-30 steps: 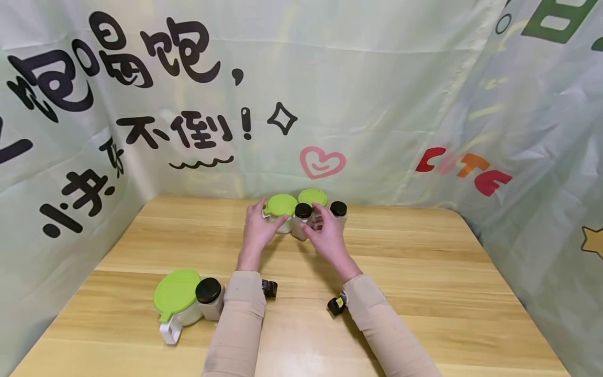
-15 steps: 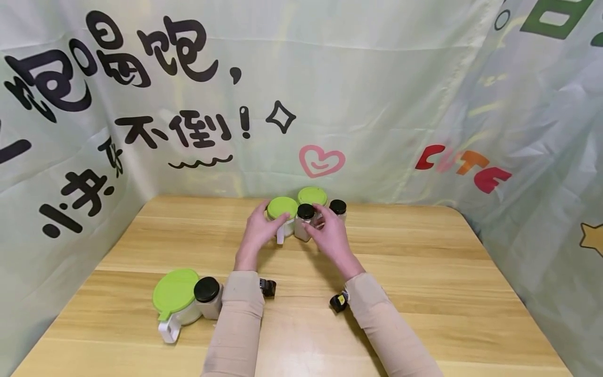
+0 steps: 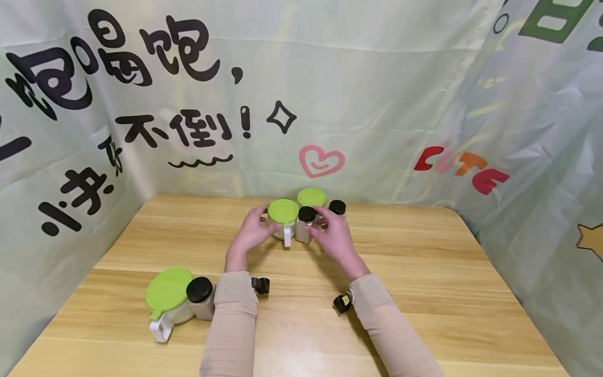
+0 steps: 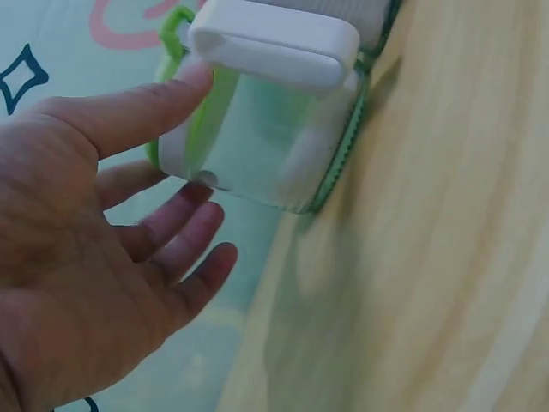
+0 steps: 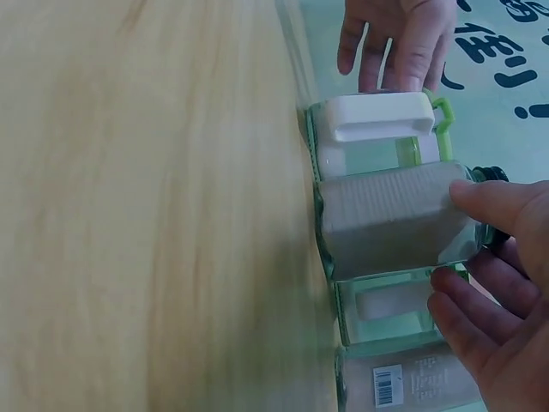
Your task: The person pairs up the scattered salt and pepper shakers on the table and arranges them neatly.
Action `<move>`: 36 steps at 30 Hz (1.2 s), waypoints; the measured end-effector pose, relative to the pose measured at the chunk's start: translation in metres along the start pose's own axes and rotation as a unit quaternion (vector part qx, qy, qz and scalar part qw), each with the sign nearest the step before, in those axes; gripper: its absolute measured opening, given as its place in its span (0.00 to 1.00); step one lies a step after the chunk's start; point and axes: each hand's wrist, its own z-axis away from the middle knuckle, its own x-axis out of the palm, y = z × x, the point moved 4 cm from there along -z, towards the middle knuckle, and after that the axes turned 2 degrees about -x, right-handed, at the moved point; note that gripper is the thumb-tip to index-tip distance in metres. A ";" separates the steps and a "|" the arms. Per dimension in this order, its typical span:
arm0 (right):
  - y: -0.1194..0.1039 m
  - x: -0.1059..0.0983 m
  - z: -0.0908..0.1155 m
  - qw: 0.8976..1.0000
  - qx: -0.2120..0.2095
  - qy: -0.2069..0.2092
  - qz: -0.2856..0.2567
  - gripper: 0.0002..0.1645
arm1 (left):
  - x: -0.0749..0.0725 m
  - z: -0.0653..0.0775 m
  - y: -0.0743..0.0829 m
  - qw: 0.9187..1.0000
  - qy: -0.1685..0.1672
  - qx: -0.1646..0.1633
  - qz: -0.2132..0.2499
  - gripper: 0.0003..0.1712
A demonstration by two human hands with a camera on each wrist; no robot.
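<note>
While right hand [image 3: 333, 233] pinches jar [image 3: 304, 230] near its top between thumb and fingers, left hand [image 3: 253, 230] is spread loosely at left of jug [image 3: 283, 211], thumb near handle [image 4: 274, 45]; contact unclear. Jug and jar upright, side by side, far middle of worktop [image 3: 405, 293]. Second jug [image 3: 312, 197] just behind them, second jar [image 3: 337, 207] to right, partly hidden by right hand. Near left of worktop: third jug [image 3: 168, 290], third jar [image 3: 200, 299] just beside it. Printed cloth [image 3: 391, 99] hangs along far side.

At the back, a green-lidded jug [image 3: 282, 212] and black-lidded jar [image 3: 302, 231] block the way; the wooden table [image 3: 424, 262] has room on the right.
</note>
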 end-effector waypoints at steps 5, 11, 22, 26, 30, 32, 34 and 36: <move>-0.001 -0.004 0.001 1.000 -0.007 -0.008 -0.013 0.34 | 0.004 -0.004 -0.003 1.000 0.015 0.014 0.016 0.49; 0.001 -0.008 0.004 1.000 0.005 -0.022 -0.016 0.34 | 0.009 -0.008 -0.007 0.998 0.022 0.010 0.058 0.51; 0.007 -0.022 0.016 0.997 0.033 -0.053 -0.037 0.36 | 0.012 -0.007 -0.006 0.997 0.002 0.011 0.078 0.50; 0.007 -0.029 0.021 0.996 0.036 -0.066 -0.039 0.36 | 0.013 -0.004 -0.003 0.995 -0.021 0.020 0.094 0.49; 0.009 -0.037 0.027 0.996 0.039 -0.069 -0.047 0.35 | 0.017 -0.001 0.002 0.993 -0.054 0.035 0.102 0.48; 0.009 -0.040 0.030 0.995 0.038 -0.070 -0.054 0.34 | 0.021 0.001 0.004 0.991 -0.073 0.042 0.105 0.48; 0.009 -0.044 0.034 0.995 0.040 -0.071 -0.054 0.33 | 0.024 0.003 0.007 0.989 -0.090 0.048 0.110 0.48; 0.011 -0.046 0.038 0.995 0.041 -0.072 -0.054 0.32 | 0.028 0.005 0.008 0.987 -0.104 0.053 0.112 0.48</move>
